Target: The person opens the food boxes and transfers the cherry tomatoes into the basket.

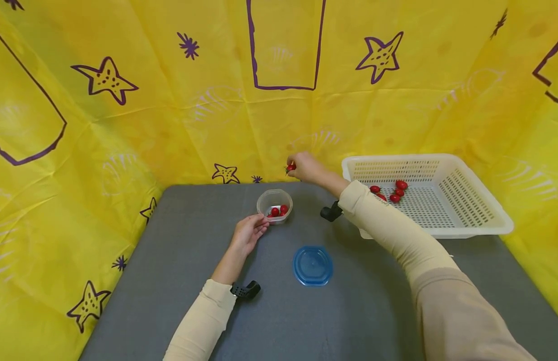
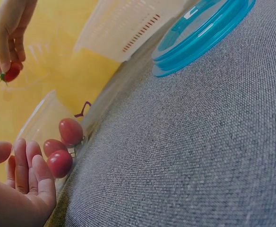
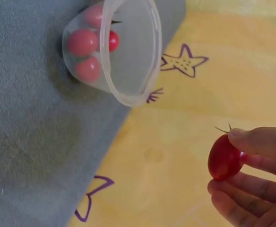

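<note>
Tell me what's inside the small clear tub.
Inside the clear tub are at least three red cherry tomatoes. They overlap one another, so I can't give an exact count, and the patch of the tub's bottom directly beneath them is covered.

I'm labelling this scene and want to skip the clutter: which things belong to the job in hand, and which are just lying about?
Part of the job:
- tomato pinched by the right hand
- tub beside the left hand, tomatoes inside
- basket with more tomatoes
- lid, probably the tub's

Just around:
- table
- yellow cloth
</note>
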